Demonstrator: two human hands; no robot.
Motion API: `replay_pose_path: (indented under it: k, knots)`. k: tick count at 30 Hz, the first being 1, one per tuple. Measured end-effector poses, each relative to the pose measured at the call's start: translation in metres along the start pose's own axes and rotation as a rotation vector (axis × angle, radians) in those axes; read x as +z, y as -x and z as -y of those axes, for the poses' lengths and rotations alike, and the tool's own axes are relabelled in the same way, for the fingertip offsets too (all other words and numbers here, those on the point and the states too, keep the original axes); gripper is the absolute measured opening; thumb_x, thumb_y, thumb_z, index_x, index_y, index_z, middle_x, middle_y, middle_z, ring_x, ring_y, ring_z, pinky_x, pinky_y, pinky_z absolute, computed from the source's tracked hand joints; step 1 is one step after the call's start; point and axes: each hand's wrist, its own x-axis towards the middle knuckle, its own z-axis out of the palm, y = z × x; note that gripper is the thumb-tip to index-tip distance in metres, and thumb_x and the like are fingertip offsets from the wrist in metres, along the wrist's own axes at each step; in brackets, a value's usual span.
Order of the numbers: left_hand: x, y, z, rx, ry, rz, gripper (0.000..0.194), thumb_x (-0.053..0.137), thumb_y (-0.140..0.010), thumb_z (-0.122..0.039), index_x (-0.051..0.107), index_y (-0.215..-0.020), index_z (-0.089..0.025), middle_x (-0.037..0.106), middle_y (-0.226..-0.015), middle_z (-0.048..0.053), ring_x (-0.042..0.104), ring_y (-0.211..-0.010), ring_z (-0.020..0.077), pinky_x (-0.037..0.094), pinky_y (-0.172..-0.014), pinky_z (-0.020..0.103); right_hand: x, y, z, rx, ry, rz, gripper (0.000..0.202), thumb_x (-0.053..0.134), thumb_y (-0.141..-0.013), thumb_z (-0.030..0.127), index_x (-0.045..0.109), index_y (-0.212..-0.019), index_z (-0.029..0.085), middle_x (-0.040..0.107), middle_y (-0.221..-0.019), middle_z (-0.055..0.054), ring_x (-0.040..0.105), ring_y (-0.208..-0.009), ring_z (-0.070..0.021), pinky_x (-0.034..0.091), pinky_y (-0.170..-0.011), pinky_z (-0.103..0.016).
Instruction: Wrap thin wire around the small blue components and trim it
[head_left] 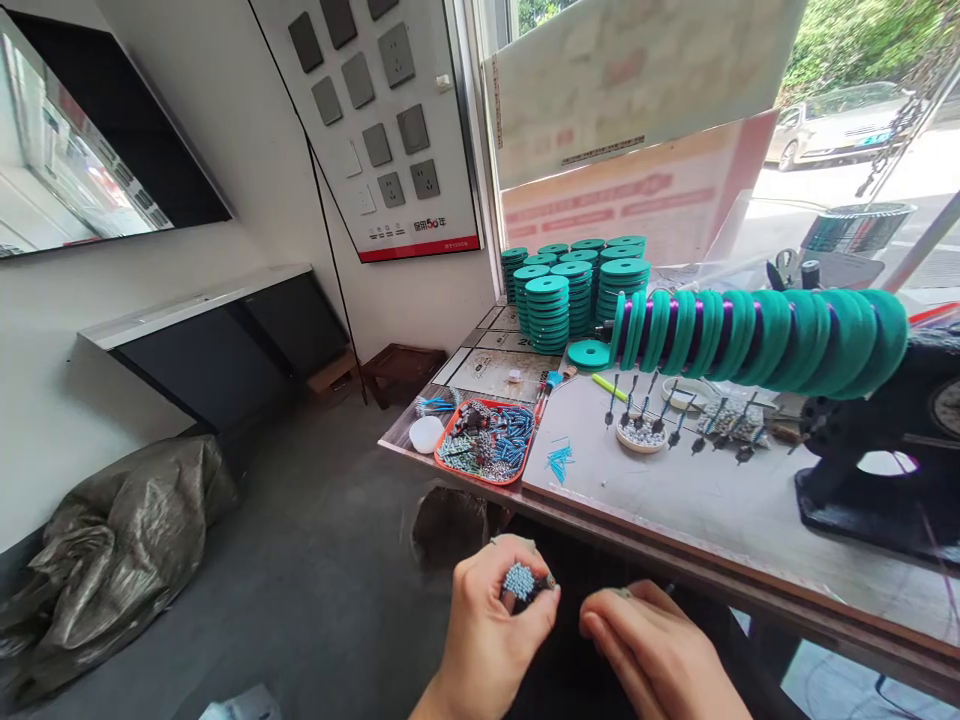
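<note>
My left hand (491,625) is wrapped round a bundle of thin light-blue sticks (518,581), seen end-on in the curl of my fingers. A small dark piece (549,582) pokes out between the thumb and index finger. To its right, apart from it, is my right hand (651,645), fingers bent and pressed together; anything inside them is hidden. Both hands are in front of the table edge. Beyond them, an orange-rimmed tray (441,455) holds many blue, pale green and silvery small parts. Short light-blue sticks (559,460) lie loose on the board.
A black sewing-machine-like body (847,500) carries a row of green discs (757,340), with dark-tipped pieces hanging below. Green spools (547,315) stand stacked by the window. A round dish (641,440) of small parts and a white lid (426,434) sit on the table.
</note>
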Motion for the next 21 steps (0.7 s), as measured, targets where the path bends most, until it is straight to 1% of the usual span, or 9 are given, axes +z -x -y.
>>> replay_pose_path:
  k: [6,13,18,21]
  knots:
    - [-0.001,0.0,-0.001,0.061,-0.076,-0.013,0.012,0.057,-0.071,-0.008,0.053,-0.068,-0.019,0.06,-0.07,0.001,0.057,-0.066,0.0151,0.044,-0.063,0.024,0.001,0.0,-0.001,-0.011,0.004,0.014,0.031,0.028,-0.097,0.027,0.04,-0.068,0.022,0.05,-0.053,0.005,0.047,-0.048,-0.011,0.037,-0.048,-0.021]
    - [0.0,0.0,0.001,0.09,-0.148,-0.013,0.014,0.057,-0.071,-0.007,0.054,-0.068,-0.019,0.06,-0.07,0.001,0.058,-0.065,0.0148,0.044,-0.062,0.024,0.002,0.003,-0.002,-0.009,0.009,0.027,0.03,0.028,-0.097,0.026,0.04,-0.069,0.022,0.05,-0.054,0.005,0.047,-0.048,-0.0109,0.037,-0.049,-0.021]
    - [0.0,0.001,0.0,0.157,-0.178,-0.028,0.014,0.058,-0.07,-0.006,0.055,-0.068,-0.02,0.061,-0.069,0.001,0.058,-0.063,0.0149,0.045,-0.06,0.023,-0.003,-0.007,0.003,-0.061,0.084,0.001,0.036,0.025,-0.098,0.026,0.035,-0.064,0.022,0.046,-0.048,0.006,0.043,-0.042,-0.0094,0.033,-0.045,-0.02]
    - [0.0,0.002,-0.002,0.221,-0.225,-0.031,0.016,0.059,-0.069,-0.005,0.055,-0.067,-0.02,0.061,-0.066,0.001,0.058,-0.06,0.0142,0.045,-0.057,0.022,-0.011,-0.015,0.008,-0.119,0.117,0.026,0.038,0.023,-0.098,0.026,0.033,-0.062,0.022,0.047,-0.047,0.006,0.045,-0.04,-0.0083,0.034,-0.044,-0.018]
